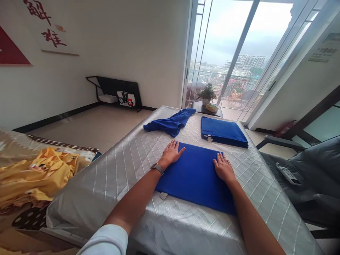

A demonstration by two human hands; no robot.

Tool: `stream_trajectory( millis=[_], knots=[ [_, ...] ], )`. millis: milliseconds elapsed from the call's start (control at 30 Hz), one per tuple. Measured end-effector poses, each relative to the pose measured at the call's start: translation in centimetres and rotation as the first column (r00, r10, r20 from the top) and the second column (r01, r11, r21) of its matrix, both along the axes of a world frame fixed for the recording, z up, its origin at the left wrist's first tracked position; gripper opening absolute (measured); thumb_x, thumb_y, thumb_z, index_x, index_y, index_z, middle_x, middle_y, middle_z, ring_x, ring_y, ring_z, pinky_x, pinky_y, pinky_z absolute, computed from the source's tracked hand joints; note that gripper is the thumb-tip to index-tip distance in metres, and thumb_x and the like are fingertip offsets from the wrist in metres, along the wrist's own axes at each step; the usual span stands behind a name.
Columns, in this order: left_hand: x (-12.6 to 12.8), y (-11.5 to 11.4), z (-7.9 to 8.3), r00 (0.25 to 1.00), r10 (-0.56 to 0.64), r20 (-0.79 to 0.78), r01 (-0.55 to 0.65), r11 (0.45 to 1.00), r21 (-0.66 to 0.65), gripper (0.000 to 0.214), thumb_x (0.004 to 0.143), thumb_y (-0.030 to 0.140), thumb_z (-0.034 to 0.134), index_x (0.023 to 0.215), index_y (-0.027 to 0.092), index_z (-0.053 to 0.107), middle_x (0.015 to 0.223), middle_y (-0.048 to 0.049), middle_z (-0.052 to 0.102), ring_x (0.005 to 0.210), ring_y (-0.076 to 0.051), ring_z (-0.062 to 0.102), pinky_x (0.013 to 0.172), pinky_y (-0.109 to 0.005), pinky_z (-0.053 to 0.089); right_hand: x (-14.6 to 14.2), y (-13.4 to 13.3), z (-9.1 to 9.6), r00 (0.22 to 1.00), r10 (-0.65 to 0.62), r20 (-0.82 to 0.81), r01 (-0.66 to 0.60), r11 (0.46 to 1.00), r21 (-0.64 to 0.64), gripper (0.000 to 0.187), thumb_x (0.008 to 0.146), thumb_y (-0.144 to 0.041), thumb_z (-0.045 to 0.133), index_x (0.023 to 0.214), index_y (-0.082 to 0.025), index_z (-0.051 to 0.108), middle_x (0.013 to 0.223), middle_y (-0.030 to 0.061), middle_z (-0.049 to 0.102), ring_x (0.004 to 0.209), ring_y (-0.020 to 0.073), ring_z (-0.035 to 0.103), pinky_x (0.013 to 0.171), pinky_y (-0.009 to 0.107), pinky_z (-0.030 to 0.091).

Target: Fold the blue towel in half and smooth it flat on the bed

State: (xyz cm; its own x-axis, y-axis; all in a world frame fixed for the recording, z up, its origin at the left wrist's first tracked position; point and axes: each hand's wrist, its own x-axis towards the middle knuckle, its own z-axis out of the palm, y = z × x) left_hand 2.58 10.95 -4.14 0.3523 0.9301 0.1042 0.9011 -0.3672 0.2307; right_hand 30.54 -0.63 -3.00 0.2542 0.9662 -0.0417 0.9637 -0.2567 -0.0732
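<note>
A blue cloth point(198, 177), folded into a flat rectangle with a small white tag at its near left corner, lies on the silver quilted cover point(114, 177). My left hand point(171, 154) rests flat near its far left corner, fingers stretched out and pointing away from me. Near the far right corner, my right hand point(224, 166) presses down with fingers extended. Neither hand grips anything. Beyond lies a neat stack of folded blue cloths point(223, 130), also tagged. To its left is a crumpled blue cloth point(171, 122).
Yellow clothing point(45, 170) lies heaped at the left on patterned bedding. A dark armchair point(313, 170) with a power strip point(289, 173) on it stands close on the right. Past the far edge are a small table with a potted plant point(207, 94) and a glass door.
</note>
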Motion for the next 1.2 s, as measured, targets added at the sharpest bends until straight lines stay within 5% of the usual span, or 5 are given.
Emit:
stream_trajectory(
  millis=[500,633,767,933,1200],
  knots=[
    [0.5,-1.6,1.2,0.999,-0.040,-0.022,0.044,0.979,0.198,0.075,0.104,0.056,0.015,0.152,0.001,0.035,0.162,-0.0183,0.029,0.151,-0.025,0.021,0.124,-0.038,0.015,-0.4,0.1,0.3,0.998,-0.010,-0.063,0.010,1.000,-0.003,0.066,0.103,-0.042,0.015,0.160,-0.007,0.018,0.167,0.0087,0.015,0.154,0.0210,0.009,0.123,0.041,0.009],
    [4.4,-4.0,1.6,0.974,-0.221,-0.052,0.227,0.961,0.156,0.076,0.104,0.058,0.015,0.152,0.003,0.037,0.160,-0.0174,0.032,0.151,-0.025,0.024,0.123,-0.039,0.020,-0.4,0.2,0.2,0.997,-0.008,-0.082,0.009,1.000,0.014,0.067,0.103,-0.042,0.015,0.159,-0.007,0.018,0.167,0.0087,0.015,0.154,0.0218,0.010,0.123,0.042,0.009],
    [9.9,-7.2,1.5,0.892,-0.443,-0.085,0.451,0.882,0.136,0.076,0.103,0.062,0.014,0.153,0.009,0.037,0.161,-0.0143,0.032,0.151,-0.023,0.023,0.124,-0.040,0.019,-0.4,0.1,0.0,0.998,0.004,-0.063,-0.002,1.000,0.030,0.066,0.103,-0.041,0.017,0.159,-0.006,0.020,0.166,0.0090,0.017,0.153,0.0227,0.011,0.123,0.042,0.011],
    [14.2,-9.0,0.9,0.875,-0.481,-0.064,0.485,0.868,0.111,0.076,0.104,0.058,0.009,0.155,0.006,0.032,0.162,-0.0133,0.029,0.152,-0.021,0.020,0.124,-0.038,0.015,0.0,-0.2,-0.2,0.999,0.042,-0.028,-0.042,0.999,0.012,0.064,0.103,-0.035,0.020,0.159,-0.006,0.019,0.167,0.0071,0.015,0.154,0.0215,0.010,0.123,0.040,0.010],
    [11.1,-7.3,0.3,0.922,-0.380,-0.070,0.383,0.923,0.034,0.085,0.101,0.064,0.006,0.155,0.004,0.030,0.163,-0.0153,0.024,0.153,-0.023,0.017,0.125,-0.040,0.014,-0.3,0.1,-0.3,0.998,0.009,-0.059,-0.006,0.999,0.044,0.065,0.103,-0.039,0.018,0.159,-0.006,0.021,0.166,0.0086,0.018,0.153,0.0225,0.012,0.123,0.042,0.011]
  ],
)
